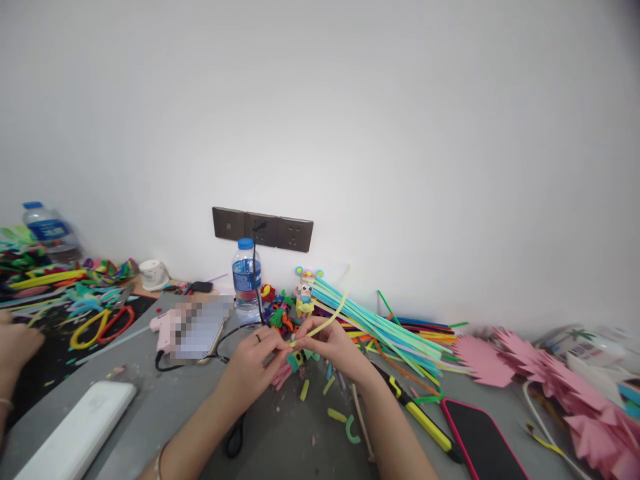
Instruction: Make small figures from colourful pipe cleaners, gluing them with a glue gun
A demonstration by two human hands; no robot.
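Observation:
Both my hands meet in the middle of the table, fingertips nearly touching. My left hand (259, 352), with a dark ring on one finger, pinches the lower end of a pale yellow pipe cleaner (340, 308). Fingers of my right hand (326, 343) close on the same pipe cleaner, whose free end curves up toward the wall. Just below my fingers lie pink and teal fuzzy pieces (284, 375), partly hidden by the hands. Short yellow cut pieces (305, 390) and a curled mint piece (353, 430) lie scattered nearer to me.
Behind my hands stand a water bottle (247, 283) and a small toy figure (305, 300). Pipe cleaner bundles (380, 327), a yellow cutter (427, 423) and a phone (485, 440) lie right. Left are a pink glue gun (165, 331), scissors (103, 328), a white box (80, 430) and another person's hand (20, 343).

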